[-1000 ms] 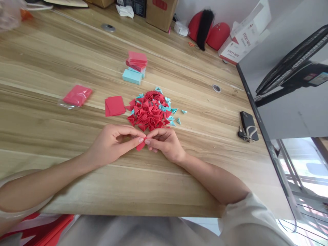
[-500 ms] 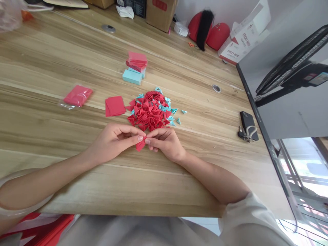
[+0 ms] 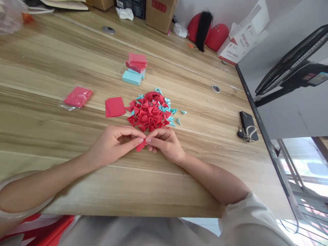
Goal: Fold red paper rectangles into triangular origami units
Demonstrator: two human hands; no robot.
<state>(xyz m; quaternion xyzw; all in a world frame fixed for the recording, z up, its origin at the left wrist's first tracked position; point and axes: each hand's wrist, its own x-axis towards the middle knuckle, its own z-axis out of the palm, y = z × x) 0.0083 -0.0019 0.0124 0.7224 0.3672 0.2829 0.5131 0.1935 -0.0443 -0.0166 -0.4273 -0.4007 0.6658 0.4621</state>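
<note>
Between my two hands is a small piece of folded red paper (image 3: 140,146), its lower part showing below the fingertips. My left hand (image 3: 115,143) pinches it from the left with thumb and forefinger. From the other side, my right hand (image 3: 166,145) pinches its upper right edge. The fingertips hide the top of the paper. Just beyond the hands lies a heap of folded red paper triangles (image 3: 148,114), with light blue triangles (image 3: 171,119) mixed in along its right and back. A ring of joined red pieces (image 3: 154,96) rests at the back of the heap.
Loose red paper squares (image 3: 115,107) lie left of the heap, and a wrapped red pack (image 3: 78,97) farther left. Behind stand stacked red packs (image 3: 137,60) and a light blue paper block (image 3: 132,77). A black case with keys (image 3: 248,126) and a fan (image 3: 292,65) are at right.
Both hands keep their pinch on the folded red paper, with only a very slight shift of the fingers. The things on the table stay where they were.
</note>
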